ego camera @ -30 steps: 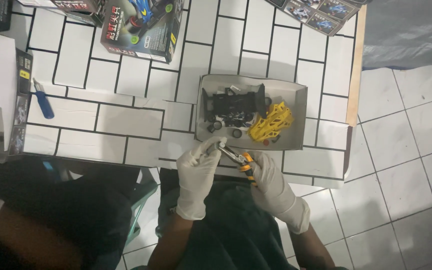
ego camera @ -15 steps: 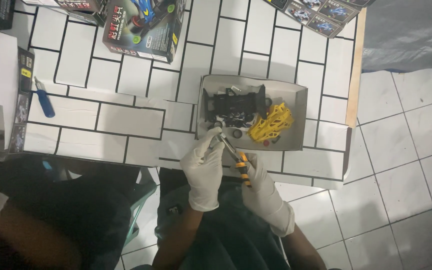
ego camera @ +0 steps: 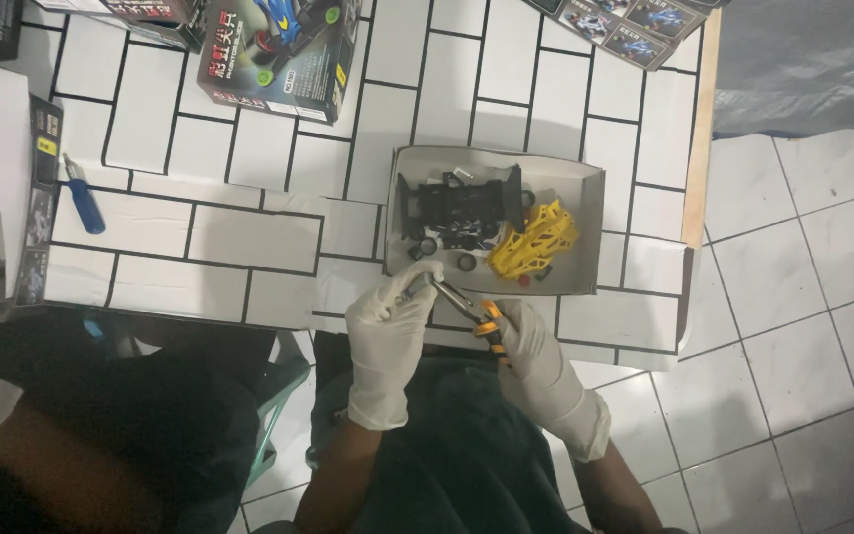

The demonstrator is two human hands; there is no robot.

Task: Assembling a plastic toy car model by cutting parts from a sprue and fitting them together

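Two gloved hands meet at the near edge of a tiled bench [ego camera: 249, 237], working a pair of pliers [ego camera: 467, 309] on a small part. The right hand [ego camera: 536, 361] is wrapped around the orange-and-black handles, while the left hand [ego camera: 387, 331] has its fingertips pinched at the metal nose, seemingly gripping a tiny piece too small to make out. The pliers sit just in front of an open cardboard tray [ego camera: 590, 227], above the person's lap. Their long axis runs on a diagonal: handles low and to the right, nose pointing up and to the left, toward the left hand's fingertips and the tray's near left corner. Doing this well likely means keeping the squeeze on the handles light and even, holding the small piece close to the nose so it cannot twist, and working over the tray or bench so a dropped piece is not lost to the floor. Inside the tray lie a black toy-car frame [ego camera: 462, 203], a yellow latticed shell [ego camera: 536, 240] and a few loose black wheels [ego camera: 467, 263]. A blue-handled screwdriver [ego camera: 84, 196] lies well apart at the left, and a printed toy-car box [ego camera: 279, 54] stands at the far side of the bench.
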